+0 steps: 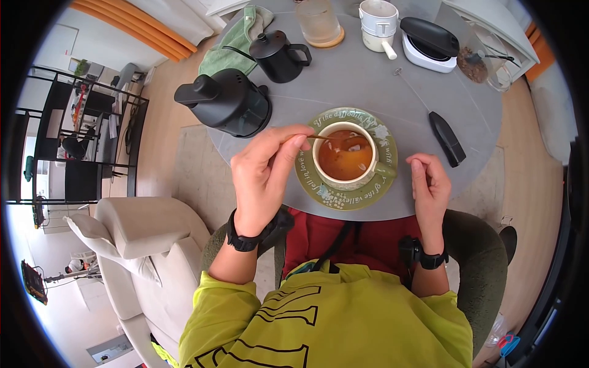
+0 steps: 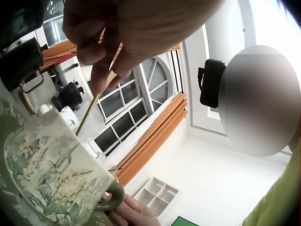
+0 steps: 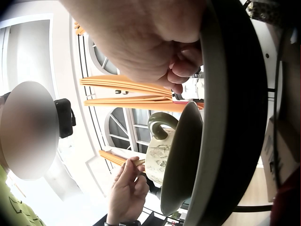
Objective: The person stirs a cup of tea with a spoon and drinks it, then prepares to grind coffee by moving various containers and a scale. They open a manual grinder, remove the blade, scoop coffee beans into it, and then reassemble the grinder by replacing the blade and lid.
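My left hand pinches the end of a thin gold spoon between thumb and fingers. The spoon slants over the rim of a cream cup, its lower end hidden in the amber liquid. Flowers decorate the cup's side, and its green handle faces my right hand. Beneath it lies a green saucer with white lettering. Beside the saucer, my right hand rests at the table edge, fingers loosely curled and holding nothing.
On the round grey table stand a black kettle, a black pot, a glass jug, a white pot and a white scale. A black milk frother lies at the right. A green towel is behind.
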The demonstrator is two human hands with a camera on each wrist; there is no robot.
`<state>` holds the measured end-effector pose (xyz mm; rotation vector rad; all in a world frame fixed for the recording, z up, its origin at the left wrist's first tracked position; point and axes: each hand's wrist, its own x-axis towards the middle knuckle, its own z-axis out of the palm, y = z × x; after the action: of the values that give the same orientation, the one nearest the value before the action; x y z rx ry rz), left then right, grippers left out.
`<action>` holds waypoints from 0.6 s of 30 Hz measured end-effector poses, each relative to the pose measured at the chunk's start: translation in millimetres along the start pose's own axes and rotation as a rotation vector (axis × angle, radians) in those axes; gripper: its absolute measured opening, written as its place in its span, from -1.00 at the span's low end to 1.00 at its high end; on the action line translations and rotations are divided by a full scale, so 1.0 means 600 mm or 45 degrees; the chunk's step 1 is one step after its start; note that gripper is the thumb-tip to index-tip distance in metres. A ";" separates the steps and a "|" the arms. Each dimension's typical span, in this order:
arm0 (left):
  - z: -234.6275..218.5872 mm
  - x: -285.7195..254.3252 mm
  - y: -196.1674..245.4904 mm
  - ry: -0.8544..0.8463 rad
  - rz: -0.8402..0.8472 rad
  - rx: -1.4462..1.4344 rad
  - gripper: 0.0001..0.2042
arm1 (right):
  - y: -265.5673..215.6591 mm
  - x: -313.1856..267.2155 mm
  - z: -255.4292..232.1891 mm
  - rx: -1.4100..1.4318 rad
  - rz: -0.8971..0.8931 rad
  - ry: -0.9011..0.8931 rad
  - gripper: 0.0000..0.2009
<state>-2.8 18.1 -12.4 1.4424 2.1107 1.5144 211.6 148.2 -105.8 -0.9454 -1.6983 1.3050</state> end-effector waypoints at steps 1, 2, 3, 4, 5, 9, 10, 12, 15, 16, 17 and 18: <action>-0.001 0.001 -0.001 0.001 -0.001 -0.001 -0.90 | 0.000 0.000 0.000 -0.001 0.000 -0.001 -0.93; -0.003 0.002 -0.002 0.027 0.063 0.063 -0.90 | 0.000 0.000 0.000 0.003 -0.001 -0.003 -0.93; -0.005 0.003 -0.003 0.053 0.128 0.127 -0.91 | 0.001 0.000 0.000 0.007 -0.002 -0.004 -0.93; -0.009 0.002 -0.004 0.054 0.126 0.128 -0.91 | 0.001 0.000 0.000 0.007 -0.002 -0.006 -0.93; -0.014 0.001 -0.004 0.058 0.156 0.167 -0.92 | 0.001 0.000 -0.001 0.011 0.004 -0.010 -0.93; -0.037 -0.007 0.004 -0.005 0.061 0.222 -0.92 | 0.001 0.000 0.001 0.011 0.000 -0.006 -0.93; -0.039 -0.007 0.005 -0.026 0.075 0.217 -0.92 | 0.001 -0.001 0.000 0.012 0.000 -0.006 -0.93; -0.040 -0.008 0.009 -0.070 0.014 0.163 -0.92 | 0.001 -0.001 0.000 0.012 0.000 -0.007 -0.93; -0.034 -0.007 0.008 -0.111 -0.065 0.050 -0.91 | 0.000 -0.001 0.002 0.020 -0.011 -0.001 -0.93; -0.028 -0.006 0.006 -0.111 -0.084 -0.008 -0.91 | 0.000 -0.001 0.002 0.018 -0.012 -0.001 -0.93; -0.022 -0.005 0.005 -0.111 -0.084 -0.009 -0.91 | 0.000 -0.001 0.002 0.011 -0.008 0.001 -0.93; -0.015 -0.004 0.003 -0.093 -0.081 -0.046 -0.90 | 0.000 -0.001 0.002 0.003 -0.004 0.002 -0.93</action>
<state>-6.2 10.7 -7.5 1.3832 2.0564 1.4468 211.1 147.1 -106.2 -0.9414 -1.6962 1.3034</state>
